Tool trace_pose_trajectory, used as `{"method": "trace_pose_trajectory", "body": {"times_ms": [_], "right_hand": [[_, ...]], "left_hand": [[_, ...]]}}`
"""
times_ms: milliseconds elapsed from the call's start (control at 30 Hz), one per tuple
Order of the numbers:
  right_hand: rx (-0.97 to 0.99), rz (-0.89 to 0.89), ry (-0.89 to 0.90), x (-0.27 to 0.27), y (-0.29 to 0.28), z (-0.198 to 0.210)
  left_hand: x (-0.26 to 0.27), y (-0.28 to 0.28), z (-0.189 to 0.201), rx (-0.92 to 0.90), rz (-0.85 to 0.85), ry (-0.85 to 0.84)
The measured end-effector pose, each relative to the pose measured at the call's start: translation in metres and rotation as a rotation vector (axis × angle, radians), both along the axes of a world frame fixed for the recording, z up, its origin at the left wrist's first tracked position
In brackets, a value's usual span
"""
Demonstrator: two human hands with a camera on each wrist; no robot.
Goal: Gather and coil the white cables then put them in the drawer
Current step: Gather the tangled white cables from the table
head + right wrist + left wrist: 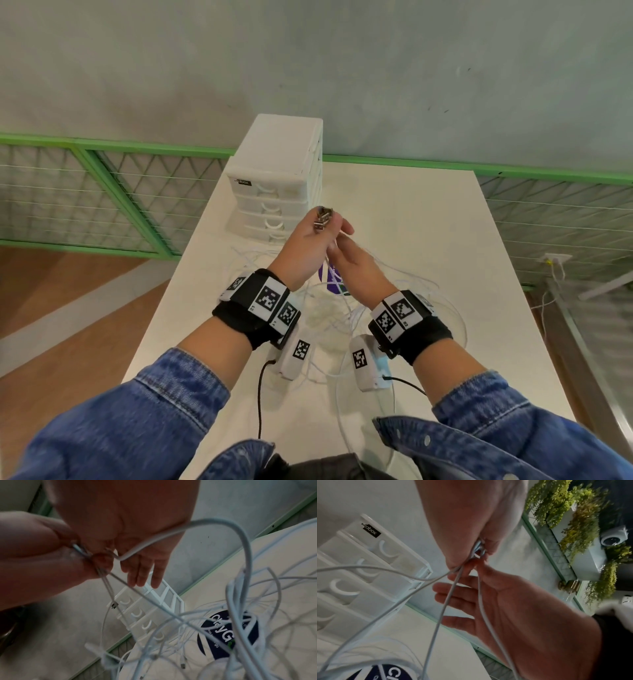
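At the centre of the head view several metal plug ends (pixel 323 218) are held bunched in the left hand (pixel 313 241), whose fingers are curled round them. The white cables (pixel 346 318) hang down from that grip into a loose tangle on the white table (pixel 428 219) below. The right hand (pixel 356 265) is raised just beside and below the left, its fingers nearly straight and spread, with strands running across the palm. No closed grip by it is shown in any view. The cables are judged light, thin and limp, fairly smooth, and prone to snagging where loops cross. The firmest hold is likely at the stiff plugs, with the slack drawn through the other hand's fingers before coiling. The drawer unit (pixel 277 192) stands at the upper middle of the head frame, against the far table edge, and all its visible drawers appear closed. In the left wrist view the strands can be seen emerging from the closed fist and passing over the open right palm (pixel 513 608), a detail hidden from the head camera by the backs of the hands. The right wrist view alone shows the depth of the tangle (pixel 231 628) in its lower right, with free small connectors lying on a dark round sticker (pixel 229 632) on the table.
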State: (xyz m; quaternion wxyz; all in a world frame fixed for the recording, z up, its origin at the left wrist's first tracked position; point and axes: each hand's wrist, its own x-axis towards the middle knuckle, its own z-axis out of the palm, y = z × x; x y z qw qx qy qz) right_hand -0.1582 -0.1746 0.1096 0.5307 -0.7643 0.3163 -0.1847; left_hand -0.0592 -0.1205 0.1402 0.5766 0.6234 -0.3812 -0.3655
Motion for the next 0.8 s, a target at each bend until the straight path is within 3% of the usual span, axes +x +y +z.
{"method": "trace_pose_trajectory", "body": {"times_ms": [100,233,333,467,700,800], "right_hand": [[0.154,0.126,-0.136,0.001,0.009,0.008],[0.137,0.103,-0.230,0.003,0.008,0.008],[-0.024,0.073,-0.231,0.005,0.010,0.001],[-0.258,0.086,-0.075,0.001,0.008,-0.020],[-0.309,0.094,-0.023,-0.012,-0.013,-0.022],[-0.230,0.074,-0.020,-0.015,-0.015,-0.018]], "left_hand": [[-0.004,0.002,0.009,-0.021,-0.098,-0.082],[-0.001,0.003,0.018,-0.053,-0.130,-0.036],[0.002,0.002,0.019,-0.077,-0.051,0.044],[0.011,0.005,0.021,-0.189,0.008,0.117],[0.041,0.013,0.024,-0.352,0.216,0.098],[0.051,0.013,0.018,-0.308,0.339,0.094]]}}
